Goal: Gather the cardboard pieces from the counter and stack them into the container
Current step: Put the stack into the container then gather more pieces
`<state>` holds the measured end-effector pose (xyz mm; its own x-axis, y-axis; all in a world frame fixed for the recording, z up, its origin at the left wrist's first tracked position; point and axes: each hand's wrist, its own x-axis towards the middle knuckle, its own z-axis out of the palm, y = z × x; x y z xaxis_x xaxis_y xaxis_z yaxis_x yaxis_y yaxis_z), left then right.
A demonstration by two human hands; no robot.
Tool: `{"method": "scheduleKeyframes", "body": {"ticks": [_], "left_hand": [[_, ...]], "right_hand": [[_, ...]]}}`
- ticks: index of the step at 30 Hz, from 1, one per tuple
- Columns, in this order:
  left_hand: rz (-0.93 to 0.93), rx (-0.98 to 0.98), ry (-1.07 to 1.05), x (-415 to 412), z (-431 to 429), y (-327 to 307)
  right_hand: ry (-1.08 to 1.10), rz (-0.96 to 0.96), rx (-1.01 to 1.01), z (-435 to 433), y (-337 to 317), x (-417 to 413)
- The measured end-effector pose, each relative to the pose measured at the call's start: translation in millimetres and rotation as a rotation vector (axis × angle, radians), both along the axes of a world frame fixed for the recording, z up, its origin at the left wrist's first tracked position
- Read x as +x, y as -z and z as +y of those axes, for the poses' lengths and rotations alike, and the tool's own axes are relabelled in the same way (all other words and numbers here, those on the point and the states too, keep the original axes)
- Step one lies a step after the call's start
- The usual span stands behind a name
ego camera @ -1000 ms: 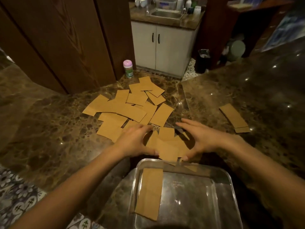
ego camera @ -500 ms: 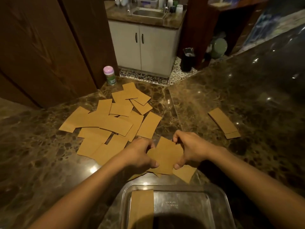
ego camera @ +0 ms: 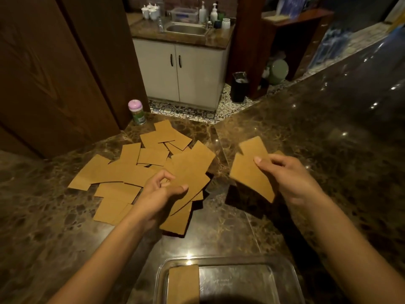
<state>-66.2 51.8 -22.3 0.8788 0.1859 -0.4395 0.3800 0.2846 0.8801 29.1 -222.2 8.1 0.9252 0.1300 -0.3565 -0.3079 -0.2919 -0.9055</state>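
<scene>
Mid-gathering, the left hand [ego camera: 161, 191] and right hand [ego camera: 289, 178] are each pinching lifted cardboard pieces [ego camera: 190, 172], probably needing squaring before lowering into the container [ego camera: 285, 279].

Reaches forward with both bare forearms. Pinches cardboard pieces [ego camera: 192, 170] in left hand [ego camera: 160, 191], thumb on top; grips more in right hand [ego camera: 291, 178], hands apart.
</scene>
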Motion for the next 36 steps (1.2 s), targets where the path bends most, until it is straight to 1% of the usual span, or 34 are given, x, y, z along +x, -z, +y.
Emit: {"method": "scheduleKeyframes", "body": {"ticks": [2, 3, 4, 8, 9, 11, 13, 15, 18, 21, 22, 24, 29, 31, 34, 36], "left_hand": [[-0.006, -0.049, -0.029, -0.3, -10.7, -1.5], [-0.015, -0.088, -0.016, -0.5, -17.1, -3.5], [-0.024, -0.126, 0.005, -1.3, -24.0, -6.4], [-0.098, -0.261, 0.033, -9.1, -44.5, -16.1], [-0.127, -0.336, 0.019, -11.9, -47.6, -18.2], [-0.134, -0.542, -0.034, -19.0, -51.5, -25.3], [-0.158, -0.63, -0.036, -24.6, -56.5, -33.8], [-0.189, -0.624, -0.038, -29.2, -59.7, -39.9], [-0.245, -0.603, -0.005, -35.8, -60.3, -49.1], [-0.257, -0.547, 0.029, -42.6, -58.1, -57.2], [-0.263, -0.511, 0.028, -45.2, -56.9, -58.5], [-0.277, -0.458, 0.026, -48.6, -56.2, -58.4], [-0.307, -0.36, -0.047, -54.8, -56.3, -60.3], [-0.326, -0.325, -0.053, -57.0, -58.4, -63.8], [-0.335, -0.282, -0.059, -59.5, -59.7, -70.0], [-0.341, -0.26, -0.043, -62.5, -60.3, -73.2]], "right_hand": [[0.096, 0.069, 0.083, 26.5, 0.3, -12.5], [0.119, 0.056, 0.071, 41.5, 3.0, -19.2], [0.151, 0.004, 0.03, 55.6, 8.7, -24.9], [0.289, -0.394, -0.247, 87.7, 22.3, -39.1], [0.292, -0.456, -0.288, 91.1, 20.5, -43.6], [0.241, -0.519, -0.313, 97.2, 12.4, -57.4], [0.137, -0.532, -0.327, 101.5, 8.5, -71.3], [0.021, -0.514, -0.338, 101.8, 5.4, -82.0], [-0.062, -0.511, -0.242, 97.2, -1.6, -89.4], [-0.034, -0.404, -0.013, 86.2, -13.4, -87.8], [-0.059, -0.361, 0.078, 82.2, -18.8, -86.6], [-0.12, -0.318, 0.187, 76.6, -28.2, -86.0], [0.021, -0.303, 0.28, 69.2, -40.3, -92.7], [-0.036, -0.279, 0.305, 60.7, -45.0, -96.3], [-0.192, -0.251, 0.302, 47.3, -53.5, -102.3], [-0.181, -0.274, 0.298, 40.4, -56.4, -101.5]]}}
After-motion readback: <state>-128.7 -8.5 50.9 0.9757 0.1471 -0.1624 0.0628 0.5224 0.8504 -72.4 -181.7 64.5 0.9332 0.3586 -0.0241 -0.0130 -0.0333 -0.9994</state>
